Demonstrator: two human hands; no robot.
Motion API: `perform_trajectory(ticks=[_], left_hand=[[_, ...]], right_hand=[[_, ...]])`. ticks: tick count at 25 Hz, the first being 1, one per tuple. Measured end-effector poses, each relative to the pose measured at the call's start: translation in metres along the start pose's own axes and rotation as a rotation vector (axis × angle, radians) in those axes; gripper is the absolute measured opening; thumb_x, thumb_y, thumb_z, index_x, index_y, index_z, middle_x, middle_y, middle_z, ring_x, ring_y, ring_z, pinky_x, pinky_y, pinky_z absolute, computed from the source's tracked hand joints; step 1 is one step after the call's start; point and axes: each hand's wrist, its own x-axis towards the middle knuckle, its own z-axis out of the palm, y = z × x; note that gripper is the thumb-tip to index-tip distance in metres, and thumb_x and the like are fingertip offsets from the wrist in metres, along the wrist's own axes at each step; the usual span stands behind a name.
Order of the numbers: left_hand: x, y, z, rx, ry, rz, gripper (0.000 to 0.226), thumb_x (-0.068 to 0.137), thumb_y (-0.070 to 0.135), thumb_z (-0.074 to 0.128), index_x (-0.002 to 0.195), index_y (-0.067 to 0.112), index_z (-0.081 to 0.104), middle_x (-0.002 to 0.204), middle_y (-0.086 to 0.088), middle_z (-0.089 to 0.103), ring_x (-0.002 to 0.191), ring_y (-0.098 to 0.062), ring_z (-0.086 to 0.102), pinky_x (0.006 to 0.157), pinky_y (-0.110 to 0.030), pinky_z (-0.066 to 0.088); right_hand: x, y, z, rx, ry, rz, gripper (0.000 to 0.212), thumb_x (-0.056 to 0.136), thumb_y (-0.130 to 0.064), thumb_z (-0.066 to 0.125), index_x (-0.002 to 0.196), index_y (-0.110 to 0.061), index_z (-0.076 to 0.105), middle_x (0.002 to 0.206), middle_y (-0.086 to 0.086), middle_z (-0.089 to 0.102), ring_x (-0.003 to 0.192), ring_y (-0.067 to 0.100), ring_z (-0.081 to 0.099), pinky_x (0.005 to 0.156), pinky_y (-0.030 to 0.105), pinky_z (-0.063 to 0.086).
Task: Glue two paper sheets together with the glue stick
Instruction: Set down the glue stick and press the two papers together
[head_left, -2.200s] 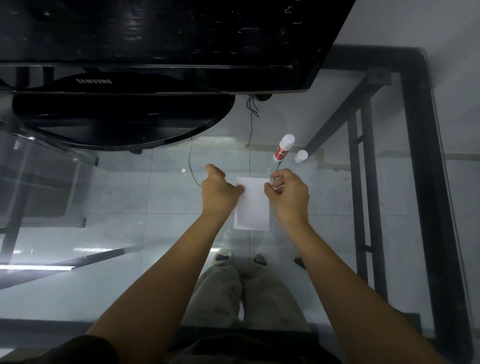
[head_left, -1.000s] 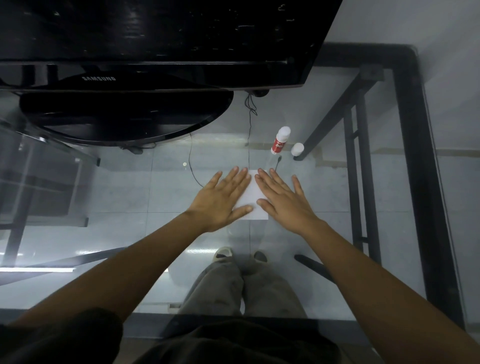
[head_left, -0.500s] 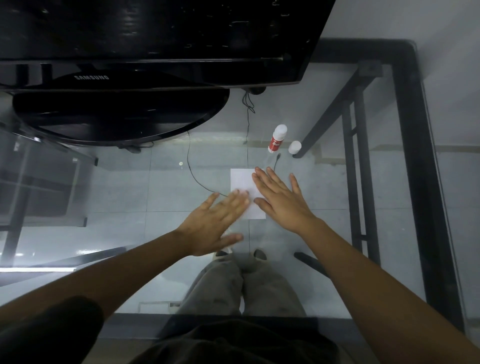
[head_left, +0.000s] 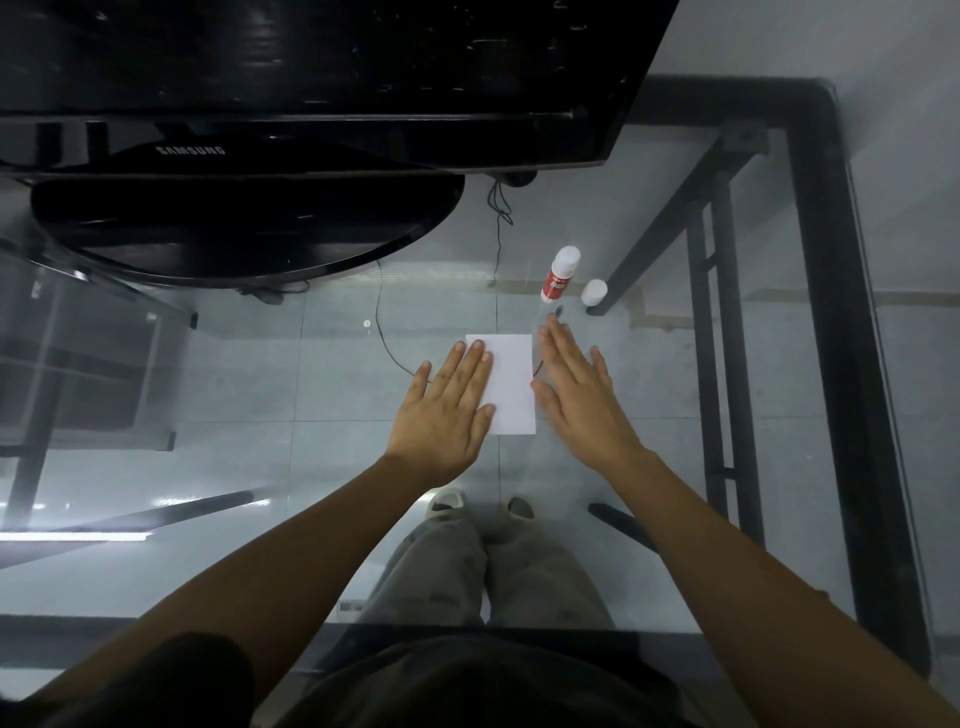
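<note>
A small white paper rectangle (head_left: 511, 384) lies flat on the glass table; I cannot tell two sheets apart in it. My left hand (head_left: 447, 410) lies flat, fingers spread, covering the paper's left edge. My right hand (head_left: 576, 400) is flat and open just right of the paper, its thumb at the paper's right edge. A red-and-white glue stick (head_left: 558, 275) stands upright beyond the paper to the right, with its white cap (head_left: 594, 291) standing apart beside it.
A black monitor (head_left: 311, 78) with a round stand (head_left: 244, 228) fills the far left of the glass table (head_left: 208, 374). A thin black cable (head_left: 387, 332) runs toward the paper. The black table frame (head_left: 831, 312) runs along the right. My legs show through the glass.
My left hand slid back up onto the paper's left edge. My right hand slid off the paper to its right side. The paper stays in place.
</note>
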Motion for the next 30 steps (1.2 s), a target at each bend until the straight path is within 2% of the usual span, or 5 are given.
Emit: perform_trajectory(ticks=[3,7,12,19,30], left_hand=[[-0.002,-0.003,0.000,0.004,0.003,0.009,0.058,0.091,0.045,-0.004,0.140,0.018,-0.020,0.149,0.002,-0.023,0.139,-0.016,-0.021,0.113,-0.038,-0.010],[0.000,-0.002,0.002,0.028,-0.005,-0.001,0.061,0.088,0.047,-0.011,0.140,0.018,-0.022,0.147,0.002,-0.026,0.138,-0.016,-0.023,0.112,-0.037,-0.012],[-0.001,-0.002,0.001,0.032,-0.014,0.003,0.063,0.088,0.046,-0.010,0.144,0.017,-0.018,0.155,0.000,-0.017,0.138,-0.015,-0.023,0.112,-0.036,-0.013],[-0.002,-0.002,0.003,0.033,0.006,0.007,0.057,0.094,0.043,-0.001,0.142,0.017,-0.019,0.154,0.000,-0.018,0.137,-0.015,-0.024,0.112,-0.037,-0.012],[-0.001,-0.001,0.002,0.033,0.008,0.003,0.059,0.092,0.045,-0.004,0.142,0.018,-0.020,0.152,0.000,-0.020,0.139,-0.016,-0.022,0.113,-0.038,-0.011]], right_hand=[[-0.020,-0.016,0.009,-0.133,0.051,-0.022,0.057,0.095,-0.039,0.009,0.144,-0.017,-0.008,0.148,-0.005,-0.017,0.137,0.011,-0.016,0.107,0.038,-0.020],[-0.034,-0.034,0.034,-0.318,0.028,-0.031,0.059,0.093,-0.041,0.001,0.143,-0.010,0.013,0.153,0.008,0.025,0.140,0.023,0.020,0.112,0.050,0.001],[-0.036,-0.025,0.031,-0.368,-0.002,0.022,0.060,0.092,-0.042,0.011,0.141,-0.010,0.018,0.149,0.008,0.034,0.139,0.025,0.027,0.111,0.043,-0.010],[-0.016,-0.027,0.022,-0.393,-0.015,-0.036,0.058,0.088,-0.044,-0.008,0.138,-0.017,-0.021,0.148,-0.001,-0.023,0.135,0.015,-0.024,0.104,0.040,-0.028],[-0.002,-0.032,0.023,-0.424,0.000,-0.018,0.059,0.093,-0.041,0.003,0.139,-0.016,-0.023,0.157,0.004,-0.014,0.138,0.018,-0.022,0.105,0.044,-0.022]])
